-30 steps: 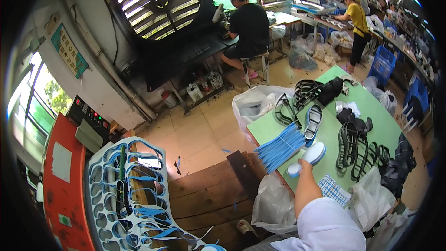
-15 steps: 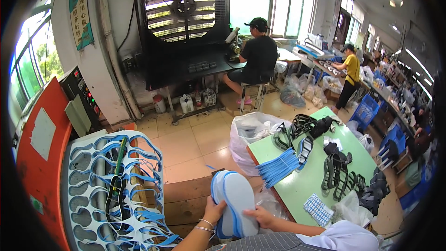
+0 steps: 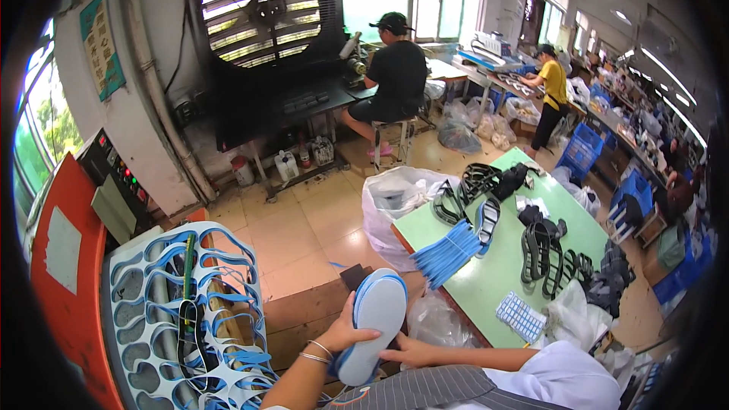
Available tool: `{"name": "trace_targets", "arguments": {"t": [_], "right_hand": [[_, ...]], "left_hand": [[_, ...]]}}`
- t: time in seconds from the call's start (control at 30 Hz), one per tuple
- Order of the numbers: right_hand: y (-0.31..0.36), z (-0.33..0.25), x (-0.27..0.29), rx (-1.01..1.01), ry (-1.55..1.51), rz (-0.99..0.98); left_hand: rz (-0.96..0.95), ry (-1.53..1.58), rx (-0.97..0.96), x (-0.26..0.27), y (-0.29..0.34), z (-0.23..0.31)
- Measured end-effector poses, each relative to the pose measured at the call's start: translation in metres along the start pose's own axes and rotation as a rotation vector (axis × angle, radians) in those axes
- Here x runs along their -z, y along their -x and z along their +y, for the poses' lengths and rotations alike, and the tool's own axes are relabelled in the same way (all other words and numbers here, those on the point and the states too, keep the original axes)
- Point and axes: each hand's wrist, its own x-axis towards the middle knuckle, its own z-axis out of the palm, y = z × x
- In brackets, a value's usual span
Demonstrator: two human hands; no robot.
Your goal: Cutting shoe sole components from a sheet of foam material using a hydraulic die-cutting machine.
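A stack of sole-shaped foam insoles [image 3: 383, 307], pale grey-white on top with blue edges, stands tilted in front of my body. My left hand [image 3: 344, 332] is closed round its left side, thumb lying across the top face. At the lower right edge of the stack is my right hand [image 3: 406, 351], its fingers closed against the rim and partly hidden behind it. To the left lies a cut-out white and blue foam sheet [image 3: 199, 296], a web of leftover sole outlines with loose blue strips.
A green table [image 3: 425, 220] at the right bears a tied bundle of blue strips [image 3: 448, 254], black sole-shaped pieces [image 3: 535, 250] and a checked pad [image 3: 521, 316]. Beyond its left edge stands a white sack [image 3: 395, 205]. An orange machine panel [image 3: 68, 250] rises at far left. Two co-workers work farther off.
The insole stack has turned more upright and shifted slightly, showing its pale top face more. My right hand has moved lower along its edge. The whole view has shifted a little.
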Motion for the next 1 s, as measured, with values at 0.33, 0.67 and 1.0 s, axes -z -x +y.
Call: {"name": "trace_targets", "arguments": {"t": [0.33, 0.67, 1.0], "right_hand": [[0.025, -0.006, 0.163, -0.192, -0.01, -0.306], [0.138, 0.076, 0.248, -0.155, -0.572, -0.231], [0.276, 0.379, 0.321, -0.912, -0.345, 1.714]], "left_hand": [[-0.729, 0.171, 0.617, -0.114, -0.017, 0.045], [-0.525, -0.119, 0.831, -0.208, -0.095, 0.088], [-0.26, -0.159, 1.177, -0.248, -0.073, 0.084]]}}
